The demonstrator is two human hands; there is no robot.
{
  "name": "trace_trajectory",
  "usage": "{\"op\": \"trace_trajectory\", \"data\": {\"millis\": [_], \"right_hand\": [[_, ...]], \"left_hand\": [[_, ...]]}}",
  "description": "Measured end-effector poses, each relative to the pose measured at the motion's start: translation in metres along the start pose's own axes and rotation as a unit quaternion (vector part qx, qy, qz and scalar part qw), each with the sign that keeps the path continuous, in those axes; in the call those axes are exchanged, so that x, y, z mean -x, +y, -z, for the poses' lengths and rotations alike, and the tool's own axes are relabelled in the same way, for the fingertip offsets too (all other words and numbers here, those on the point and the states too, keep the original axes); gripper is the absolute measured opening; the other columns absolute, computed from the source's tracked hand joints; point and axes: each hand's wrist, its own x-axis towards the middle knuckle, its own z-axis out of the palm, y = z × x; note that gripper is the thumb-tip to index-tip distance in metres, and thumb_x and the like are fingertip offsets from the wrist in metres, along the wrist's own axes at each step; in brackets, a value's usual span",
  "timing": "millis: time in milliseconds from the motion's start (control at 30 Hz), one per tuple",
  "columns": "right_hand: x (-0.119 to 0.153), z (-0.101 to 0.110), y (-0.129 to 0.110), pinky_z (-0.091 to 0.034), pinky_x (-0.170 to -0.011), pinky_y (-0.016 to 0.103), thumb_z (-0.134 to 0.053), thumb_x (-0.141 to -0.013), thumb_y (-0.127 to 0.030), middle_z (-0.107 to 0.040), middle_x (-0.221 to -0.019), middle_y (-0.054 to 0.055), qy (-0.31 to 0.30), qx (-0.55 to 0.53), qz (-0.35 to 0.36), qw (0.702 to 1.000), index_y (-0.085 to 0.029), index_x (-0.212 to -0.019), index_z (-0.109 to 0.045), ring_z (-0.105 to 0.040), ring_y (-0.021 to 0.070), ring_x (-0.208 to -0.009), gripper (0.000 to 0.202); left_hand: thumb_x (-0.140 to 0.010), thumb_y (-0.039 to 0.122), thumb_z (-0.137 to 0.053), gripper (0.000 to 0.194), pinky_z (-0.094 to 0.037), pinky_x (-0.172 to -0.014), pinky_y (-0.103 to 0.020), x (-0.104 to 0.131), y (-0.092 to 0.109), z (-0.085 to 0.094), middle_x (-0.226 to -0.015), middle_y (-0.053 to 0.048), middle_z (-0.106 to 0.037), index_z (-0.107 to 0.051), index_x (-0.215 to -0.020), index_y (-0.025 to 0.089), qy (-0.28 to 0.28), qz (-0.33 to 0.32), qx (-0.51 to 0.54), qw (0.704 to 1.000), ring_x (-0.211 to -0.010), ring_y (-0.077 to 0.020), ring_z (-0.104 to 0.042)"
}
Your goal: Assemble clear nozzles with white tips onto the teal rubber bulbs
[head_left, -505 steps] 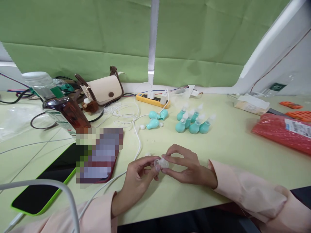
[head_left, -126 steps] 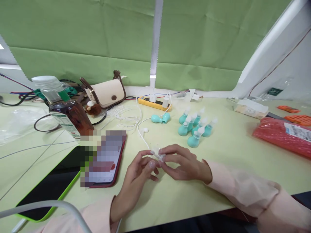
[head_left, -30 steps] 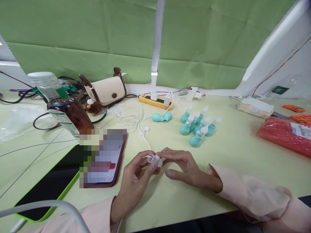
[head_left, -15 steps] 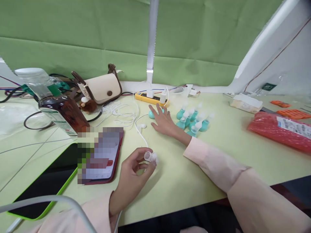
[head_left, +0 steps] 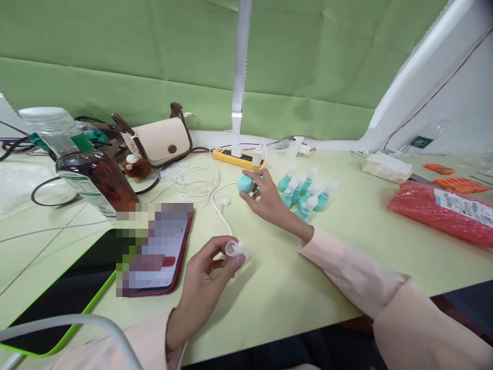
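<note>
Between the thumb and fingers of my left hand [head_left: 206, 282] is a small clear plastic nozzle piece [head_left: 235, 250], its round opening facing up. It is held low over the front of the table. Farther back, my right hand [head_left: 265, 198] grips a teal rubber bulb [head_left: 245, 183] with thumb and fingers; part of the bulb is hidden behind them. Just right of that hand stands a cluster of several teal bulbs with clear tips [head_left: 306, 192]. A white earphone [head_left: 222, 202] on its cord lies between my two hands.
Two phones, one with a red case [head_left: 179, 262] and one with a green case [head_left: 73, 334], lie at left. Behind them stand a dark bottle [head_left: 98, 180] and a cream handbag [head_left: 164, 141]. A yellow power strip [head_left: 221, 157] sits at the back, a red bubble-wrap package [head_left: 419, 208] at right.
My right hand has closed on the teal bulb that lay beneath its fingers and has turned it. My left hand still holds the clear piece, tilted slightly differently. The view has shifted a little.
</note>
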Motion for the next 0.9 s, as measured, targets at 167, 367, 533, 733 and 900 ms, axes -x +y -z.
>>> {"op": "trace_trajectory", "data": {"millis": [167,367,533,733,900], "right_hand": [[0.048,0.028,-0.018,-0.051,-0.065,0.028,-0.063,-0.065,-0.021,-0.044,-0.1,0.003,-0.06,-0.382,-0.071,0.92,-0.023,-0.09,-0.04,-0.052,0.0122,-0.079,0.033],[0.085,0.033,-0.004,-0.049,-0.061,0.027,-0.067,-0.06,-0.014,-0.053,-0.098,0.007,-0.147,-0.508,-0.124,0.839,-0.019,-0.091,-0.047,-0.055,0.0153,-0.082,0.037],[0.09,0.034,0.001,-0.048,-0.064,0.027,-0.07,-0.058,-0.009,-0.058,-0.101,0.008,-0.141,-0.523,-0.107,0.834,-0.019,-0.088,-0.052,-0.055,0.0173,-0.09,0.037],[0.091,0.039,-0.002,-0.049,-0.069,0.029,-0.071,-0.055,-0.006,-0.061,-0.1,0.007,-0.139,-0.531,-0.122,0.827,-0.019,-0.085,-0.053,-0.053,0.0208,-0.101,0.037],[0.094,0.04,-0.001,-0.05,-0.071,0.031,-0.069,-0.055,0.0,-0.061,-0.102,0.005,-0.132,-0.516,-0.097,0.841,-0.021,-0.085,-0.056,-0.052,0.022,-0.104,0.039]], "left_hand": [[-0.067,0.019,-0.063,0.016,-0.043,-0.051,-0.019,0.0,0.0,-0.002,-0.069,0.001,-0.056,-0.054,-0.079,0.018,0.043,-0.029,0.036,0.998,-0.059,-0.0102,-0.053],[-0.066,0.017,-0.065,0.019,-0.047,-0.053,-0.02,0.001,0.003,-0.005,-0.07,-0.001,-0.063,-0.059,-0.083,0.016,0.037,-0.005,0.058,0.998,-0.058,-0.0111,-0.055],[-0.066,0.017,-0.064,0.017,-0.047,-0.051,-0.021,0.001,0.006,-0.005,-0.065,-0.001,-0.063,-0.061,-0.083,0.014,0.02,0.005,0.066,0.998,-0.054,-0.0108,-0.055],[-0.065,0.018,-0.065,0.017,-0.045,-0.045,-0.019,0.001,0.007,-0.004,-0.059,0.0,-0.061,-0.061,-0.081,0.013,0.014,0.028,0.07,0.997,-0.05,-0.0092,-0.051],[-0.066,0.018,-0.065,0.017,-0.044,-0.044,-0.018,-0.001,0.002,0.0,-0.058,-0.001,-0.06,-0.062,-0.081,0.013,-0.009,0.04,0.072,0.997,-0.048,-0.0085,-0.05]]}}
